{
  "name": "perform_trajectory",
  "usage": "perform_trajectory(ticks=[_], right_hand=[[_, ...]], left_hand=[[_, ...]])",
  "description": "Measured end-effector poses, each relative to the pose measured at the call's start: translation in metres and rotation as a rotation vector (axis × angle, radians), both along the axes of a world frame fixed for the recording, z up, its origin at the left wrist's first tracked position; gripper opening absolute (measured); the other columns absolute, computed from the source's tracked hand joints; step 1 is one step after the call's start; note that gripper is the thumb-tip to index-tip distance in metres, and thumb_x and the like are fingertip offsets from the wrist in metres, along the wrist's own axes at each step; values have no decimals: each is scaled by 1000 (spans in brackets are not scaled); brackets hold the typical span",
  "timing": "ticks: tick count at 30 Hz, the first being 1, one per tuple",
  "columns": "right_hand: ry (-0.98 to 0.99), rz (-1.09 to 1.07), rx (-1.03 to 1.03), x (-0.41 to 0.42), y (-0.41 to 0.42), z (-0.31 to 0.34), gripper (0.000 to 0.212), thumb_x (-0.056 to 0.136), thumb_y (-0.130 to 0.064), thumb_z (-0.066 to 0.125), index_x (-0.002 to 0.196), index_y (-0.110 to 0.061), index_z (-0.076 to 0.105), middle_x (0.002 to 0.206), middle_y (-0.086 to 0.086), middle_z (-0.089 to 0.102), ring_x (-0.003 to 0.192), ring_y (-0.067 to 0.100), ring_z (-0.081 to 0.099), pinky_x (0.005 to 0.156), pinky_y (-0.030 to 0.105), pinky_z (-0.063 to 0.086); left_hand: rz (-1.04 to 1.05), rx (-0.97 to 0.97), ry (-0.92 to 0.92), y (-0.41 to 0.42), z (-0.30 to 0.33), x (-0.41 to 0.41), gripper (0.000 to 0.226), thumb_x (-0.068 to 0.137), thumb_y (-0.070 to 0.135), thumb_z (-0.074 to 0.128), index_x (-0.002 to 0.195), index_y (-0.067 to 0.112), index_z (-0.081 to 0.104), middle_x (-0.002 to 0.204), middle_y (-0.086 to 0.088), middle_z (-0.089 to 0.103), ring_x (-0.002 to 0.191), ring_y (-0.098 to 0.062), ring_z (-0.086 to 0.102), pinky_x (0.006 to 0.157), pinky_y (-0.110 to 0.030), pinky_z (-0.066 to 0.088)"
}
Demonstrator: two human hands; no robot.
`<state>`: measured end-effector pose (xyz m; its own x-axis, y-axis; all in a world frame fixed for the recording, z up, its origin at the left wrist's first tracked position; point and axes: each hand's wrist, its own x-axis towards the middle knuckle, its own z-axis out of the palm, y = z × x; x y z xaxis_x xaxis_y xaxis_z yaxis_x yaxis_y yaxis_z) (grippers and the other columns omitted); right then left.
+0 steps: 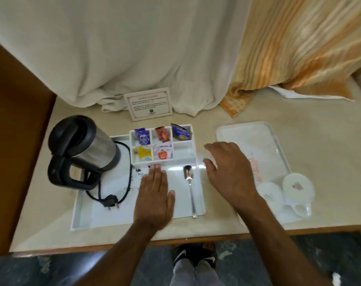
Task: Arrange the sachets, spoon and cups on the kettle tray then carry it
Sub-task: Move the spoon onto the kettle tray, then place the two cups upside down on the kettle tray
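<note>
While the left hand [155, 195] lies flat and empty on the kettle tray [80, 215], spoon [189, 182] just right of it, right hand [227, 172] hovers spread, holding nothing; cups [284, 190] just right of that, sachets [152, 141] beyond left fingertips.

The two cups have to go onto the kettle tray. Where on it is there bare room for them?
The kettle tray has bare floor between the left hand and the spoon, and along its near edge below the plug. The far-left corner is crowded by the kettle and cord; the sachet compartments fill the far right.
</note>
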<state>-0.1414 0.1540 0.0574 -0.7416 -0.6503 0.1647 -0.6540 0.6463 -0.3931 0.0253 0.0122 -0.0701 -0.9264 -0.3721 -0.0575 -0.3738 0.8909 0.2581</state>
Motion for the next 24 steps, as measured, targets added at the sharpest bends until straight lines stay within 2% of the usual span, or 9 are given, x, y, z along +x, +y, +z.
perform_trajectory(ticks=[3, 5, 8, 10, 14, 16, 19, 21, 24], right_hand=[[-67, -131, 21, -6, 59, 11, 38, 84, -21, 69, 119, -7, 64, 117, 14, 66, 107, 36, 58, 91, 46, 47], [-112, -168, 95, -12, 100, 19, 58, 78, -31, 73, 129, -10, 56, 129, 13, 59, 116, 36, 53, 98, 47, 41], [-276, -197, 324, -30, 155, 24, 109, 61, -53, 76, 148, -25, 18, 153, 8, 32, 134, 33, 34, 108, 48, 32], [-399, -224, 424, -39, 181, 17, 124, 55, -52, 81, 148, -33, 1, 160, 5, 15, 141, 32, 24, 112, 49, 29], [-570, -219, 322, -41, 191, -10, 113, 66, -28, 83, 150, -32, 8, 158, 2, 15, 138, 25, 31, 109, 41, 36], [-526, -234, 202, -39, 190, -21, 96, 72, -19, 78, 148, -28, 20, 151, 3, 28, 129, 22, 43, 102, 36, 43], [-482, -279, 69, -34, 191, -26, 80, 75, -19, 76, 142, -26, 34, 143, 4, 41, 121, 23, 50, 98, 37, 45], [-474, -310, 23, -31, 190, -20, 77, 72, -25, 78, 138, -27, 39, 140, 3, 47, 120, 22, 51, 97, 37, 44], [-406, -270, -34, -24, 167, 2, 79, 67, -30, 80, 136, -32, 41, 135, -2, 51, 115, 20, 54, 90, 33, 44]], left_hand=[[9, -27, -5, 1, 5, -1, 71, 99, 46, 23, 149, -4, 27, 159, -23, 18, 150, -34, 13, 119, -55, 18], [54, -63, 18, 7, 12, 0, 75, 99, 50, 17, 147, -6, 30, 158, -26, 24, 149, -34, 17, 118, -57, 17], [85, 62, 207, 40, 30, -4, 75, 99, 53, 25, 150, -1, 23, 159, -23, 20, 149, -36, 13, 120, -52, 8], [-24, 205, 269, 83, 44, -24, 78, 96, 54, 35, 154, 6, 14, 160, -13, 15, 149, -33, 15, 121, -46, 9], [-21, 582, 111, 166, 66, -84, 108, 74, 79, 56, 153, 35, -4, 161, 10, 19, 138, -1, 19, 111, -29, 19], [0, 613, 14, 186, 68, -108, 111, 68, 74, 67, 150, 39, 2, 158, 13, 26, 136, -3, 29, 106, -28, 27], [37, 631, 4, 193, 71, -116, 82, 74, 57, 76, 140, 34, 33, 141, 11, 51, 122, -10, 51, 104, -27, 40], [37, 695, 26, 187, 81, -114, 68, 73, 53, 77, 129, 37, 42, 129, 14, 57, 113, -8, 55, 102, -31, 48], [20, 646, 150, 149, 109, -99, 56, 69, 55, 76, 113, 46, 43, 108, 29, 56, 102, 10, 52, 84, -6, 44]])
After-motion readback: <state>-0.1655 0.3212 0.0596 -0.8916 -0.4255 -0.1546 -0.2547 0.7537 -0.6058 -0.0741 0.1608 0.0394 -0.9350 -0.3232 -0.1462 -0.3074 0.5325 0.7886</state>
